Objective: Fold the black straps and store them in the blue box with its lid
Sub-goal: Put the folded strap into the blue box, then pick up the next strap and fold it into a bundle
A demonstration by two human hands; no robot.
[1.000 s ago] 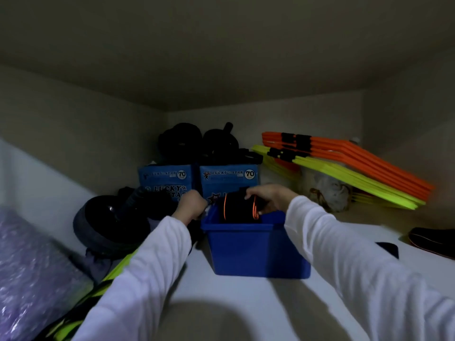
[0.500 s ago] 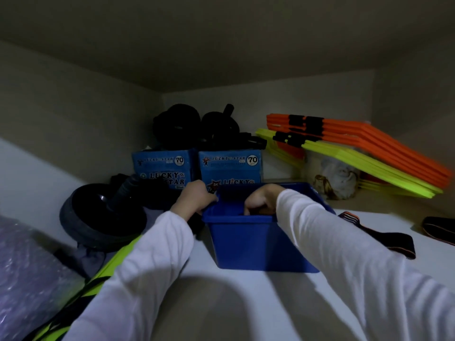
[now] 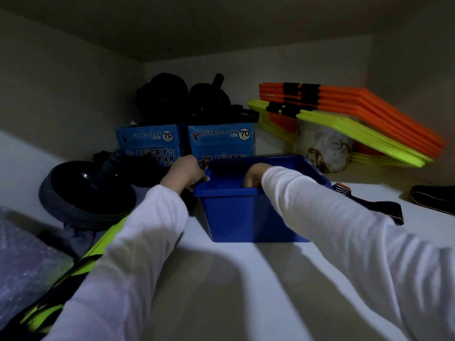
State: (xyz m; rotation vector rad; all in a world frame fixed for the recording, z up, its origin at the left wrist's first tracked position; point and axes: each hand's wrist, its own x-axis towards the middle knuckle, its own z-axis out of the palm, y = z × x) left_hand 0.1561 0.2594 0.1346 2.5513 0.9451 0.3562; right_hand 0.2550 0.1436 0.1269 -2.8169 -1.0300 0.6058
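Observation:
A blue box point(image 3: 248, 217) stands open on the white shelf, with no lid on it. My left hand point(image 3: 184, 174) grips the box's left rim corner. My right hand point(image 3: 253, 175) reaches down inside the box, fingers hidden below the rim, so what it holds cannot be seen. A black strap with orange edges point(image 3: 369, 204) lies flat on the shelf just right of the box. Another dark strap point(image 3: 433, 199) lies at the far right edge.
Two blue Lucky Star cartons point(image 3: 187, 143) stand behind the box with black gear on top. A black ab wheel point(image 3: 86, 190) lies left. Orange and yellow flat bars point(image 3: 344, 114) lean at the back right over a plastic bag point(image 3: 325, 148).
My right hand lowered a rolled black strap with orange edges into the box and now sits deeper inside it. The camera shifted, bringing the strap on the right into view.

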